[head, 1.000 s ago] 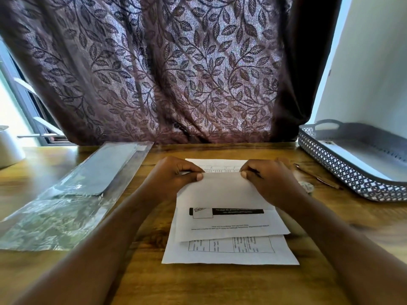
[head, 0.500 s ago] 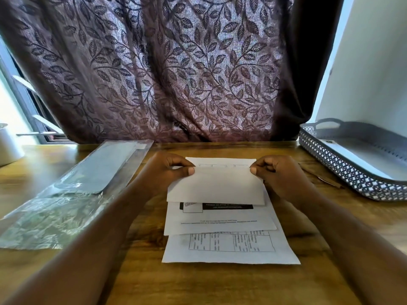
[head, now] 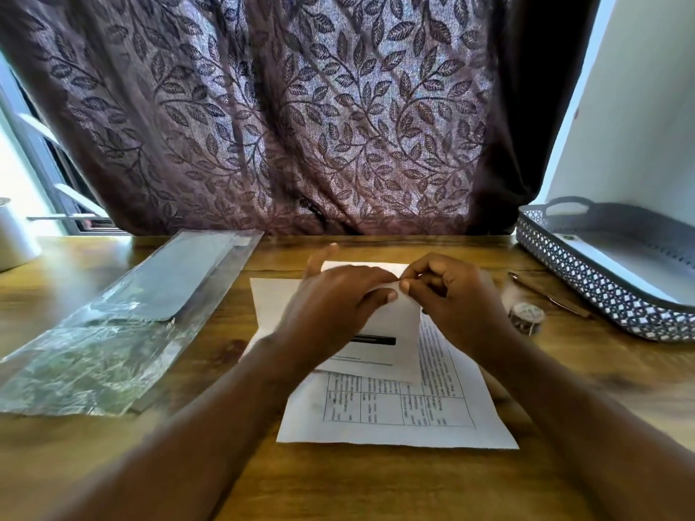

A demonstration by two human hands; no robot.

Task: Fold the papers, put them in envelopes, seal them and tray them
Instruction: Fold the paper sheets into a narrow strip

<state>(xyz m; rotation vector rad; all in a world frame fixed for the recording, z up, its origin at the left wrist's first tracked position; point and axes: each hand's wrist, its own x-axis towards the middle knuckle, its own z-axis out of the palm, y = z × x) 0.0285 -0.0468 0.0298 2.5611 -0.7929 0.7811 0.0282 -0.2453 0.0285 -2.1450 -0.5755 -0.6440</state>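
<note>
A white printed paper [head: 380, 355], partly folded, lies in the middle of the wooden table on top of another printed sheet [head: 395, 411] with a table on it. My left hand [head: 334, 298] lies flat across the folded paper, fingers pointing right. My right hand [head: 447, 295] pinches the paper's upper right edge between thumb and forefinger, touching the left fingertips. A clear plastic pack of grey envelopes [head: 150, 295] lies at the left. A grey lattice tray [head: 586, 280] with a white envelope inside stands at the right.
A pen [head: 549, 295] and a small roll of tape [head: 526, 315] lie between the papers and the tray. A white cup [head: 15, 238] stands at the far left. A leaf-patterned curtain [head: 301, 107] hangs behind the table's back edge.
The hands came together from the paper's two upper corners toward the middle right. The left hand slid right across the fold, and the folded paper shifted and turned slightly on the sheet below.
</note>
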